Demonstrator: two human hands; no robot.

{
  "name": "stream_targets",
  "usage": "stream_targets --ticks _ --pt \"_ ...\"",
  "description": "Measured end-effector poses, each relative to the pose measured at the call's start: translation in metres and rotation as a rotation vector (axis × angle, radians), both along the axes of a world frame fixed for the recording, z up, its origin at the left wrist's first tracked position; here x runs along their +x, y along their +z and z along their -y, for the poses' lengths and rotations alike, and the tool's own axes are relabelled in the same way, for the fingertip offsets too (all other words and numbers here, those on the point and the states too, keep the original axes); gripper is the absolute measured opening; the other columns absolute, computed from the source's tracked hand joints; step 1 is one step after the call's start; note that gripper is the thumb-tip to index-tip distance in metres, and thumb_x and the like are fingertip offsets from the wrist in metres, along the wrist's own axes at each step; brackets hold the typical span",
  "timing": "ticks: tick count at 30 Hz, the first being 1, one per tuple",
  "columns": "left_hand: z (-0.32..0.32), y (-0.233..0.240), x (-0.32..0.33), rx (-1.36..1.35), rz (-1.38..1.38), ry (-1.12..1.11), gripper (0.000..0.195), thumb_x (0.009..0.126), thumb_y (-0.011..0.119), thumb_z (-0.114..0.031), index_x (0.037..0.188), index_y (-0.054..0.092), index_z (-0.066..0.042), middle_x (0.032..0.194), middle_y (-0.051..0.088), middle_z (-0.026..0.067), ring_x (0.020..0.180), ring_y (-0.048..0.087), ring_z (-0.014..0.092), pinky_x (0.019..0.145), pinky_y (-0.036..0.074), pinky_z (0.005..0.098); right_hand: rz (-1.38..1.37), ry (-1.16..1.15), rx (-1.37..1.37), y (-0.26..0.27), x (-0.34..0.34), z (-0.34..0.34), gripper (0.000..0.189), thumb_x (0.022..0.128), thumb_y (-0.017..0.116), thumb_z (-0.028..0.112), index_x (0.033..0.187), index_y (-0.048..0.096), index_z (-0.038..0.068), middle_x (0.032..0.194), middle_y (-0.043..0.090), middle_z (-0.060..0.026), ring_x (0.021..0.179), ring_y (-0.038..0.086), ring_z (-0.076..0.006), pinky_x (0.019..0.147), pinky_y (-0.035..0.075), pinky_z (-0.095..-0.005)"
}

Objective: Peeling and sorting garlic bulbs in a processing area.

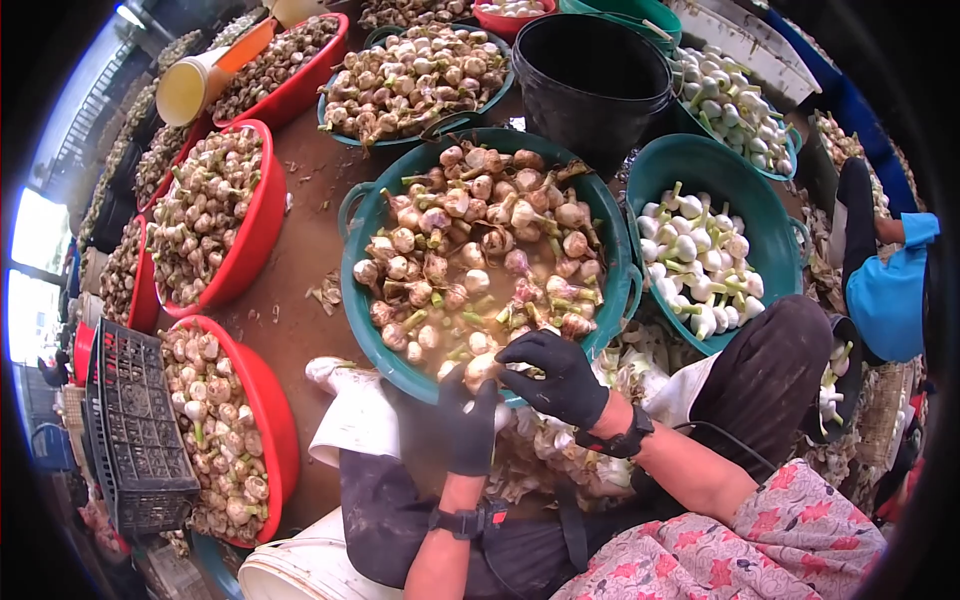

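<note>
My left hand [469, 424], in a black glove, holds a brownish garlic bulb [481, 370] over the near rim of a large green basin [365, 330]. My right hand [551, 373], gloved too, has its fingertips at the upper right side of that bulb. Unpeeled garlic bulbs [472, 255] with short green stems lie in murky water in the basin. To the right, a second green basin [772, 247] holds white, cleaned garlic bulbs [697, 255]. Garlic skins [555, 457] are heaped below my hands.
Red tubs [274, 405] of garlic line the left side, with a black plastic crate [146, 435] beside them. A black bucket [592, 105] stands beyond the basin. More garlic tubs stand at the top. A white bucket [300, 562] is at lower left. Another person's blue sleeve [892, 292] shows at far right.
</note>
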State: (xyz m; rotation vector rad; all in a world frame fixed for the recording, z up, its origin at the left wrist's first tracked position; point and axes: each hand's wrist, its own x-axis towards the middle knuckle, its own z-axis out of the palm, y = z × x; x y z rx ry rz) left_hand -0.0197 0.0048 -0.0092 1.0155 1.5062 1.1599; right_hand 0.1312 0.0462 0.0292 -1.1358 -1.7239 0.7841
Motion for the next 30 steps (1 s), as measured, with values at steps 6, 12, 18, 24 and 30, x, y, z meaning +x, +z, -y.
stream_targets --ticks 6,12,18,24,30 --pt "0.002 0.010 0.004 0.070 -0.257 -0.041 0.038 0.081 0.063 0.001 0.118 0.056 0.005 0.103 0.064 0.0106 0.090 0.062 0.016 0.079 0.050 0.0293 0.183 -0.020 0.066 -0.007 0.004 0.011 0.010 0.071 0.068 0.009 0.079 0.063 0.009 0.074 0.060 -0.0066 0.070 0.059 -0.0266 0.059 0.048 -0.0371" --pt "0.006 0.011 0.004 0.140 -0.293 -0.083 0.039 0.078 0.065 0.002 0.117 0.059 0.003 0.104 0.065 0.0115 0.093 0.062 0.016 0.083 0.049 0.0303 0.194 0.015 0.078 -0.008 0.008 0.011 0.014 0.067 0.069 0.004 0.076 0.060 0.009 0.072 0.060 -0.0076 0.066 0.060 -0.0274 0.056 0.047 -0.0357" --pt "0.002 0.021 -0.005 0.109 -0.225 -0.229 0.040 0.077 0.064 0.004 0.117 0.059 0.003 0.103 0.066 0.0112 0.093 0.062 0.016 0.083 0.049 0.0295 0.133 0.055 -0.118 -0.006 0.015 0.011 0.010 0.067 0.068 0.007 0.073 0.061 0.004 0.063 0.059 -0.0094 0.055 0.058 -0.0226 0.053 0.046 -0.0327" --pt "0.003 0.036 -0.021 -0.037 0.099 -0.461 0.051 0.075 0.069 -0.012 0.121 0.056 0.006 0.109 0.064 0.0125 0.097 0.061 0.018 0.090 0.047 0.0323 0.138 -0.140 -0.378 -0.029 0.041 0.003 0.016 0.068 0.067 0.017 0.071 0.064 0.001 0.062 0.062 -0.0117 0.059 0.063 -0.0237 0.058 0.050 -0.0334" --pt "-0.003 0.050 -0.022 -0.148 0.424 -0.478 0.063 0.078 0.064 -0.018 0.133 0.044 0.005 0.109 0.062 0.0144 0.091 0.063 0.022 0.081 0.051 0.0329 0.141 0.003 -0.328 -0.031 0.065 0.002 0.020 0.072 0.063 0.011 0.091 0.065 0.004 0.088 0.066 -0.0114 0.084 0.064 -0.0278 0.076 0.050 -0.0357"
